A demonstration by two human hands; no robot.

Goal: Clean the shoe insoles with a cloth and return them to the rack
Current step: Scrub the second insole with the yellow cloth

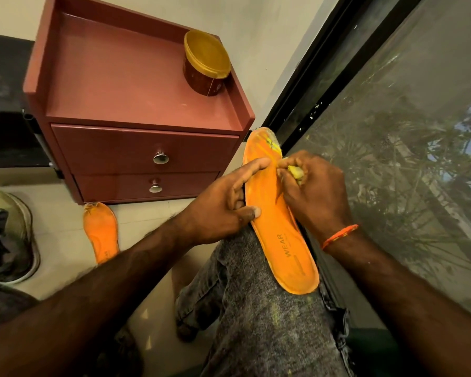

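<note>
Left hand (223, 210) pins the orange insole (276, 213) on the knee; right hand (314, 194) pinches a yellow cloth (296, 172) against it; 2nd insole (101, 231) on the floor left, near the drawer cabinet (136, 110); tub (206, 62) on top; shoe (7, 235) far left.

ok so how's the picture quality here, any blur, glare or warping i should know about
Head view: strong wide-angle warping bends the dark window frame and tilts the reddish-brown drawer cabinet; warm, dim light; the right hand holding the small yellow cloth is slightly motion-blurred; the "WEAR" print on the orange foam insole stays legible; small glints on the cabinet's round metal knobs.
</note>
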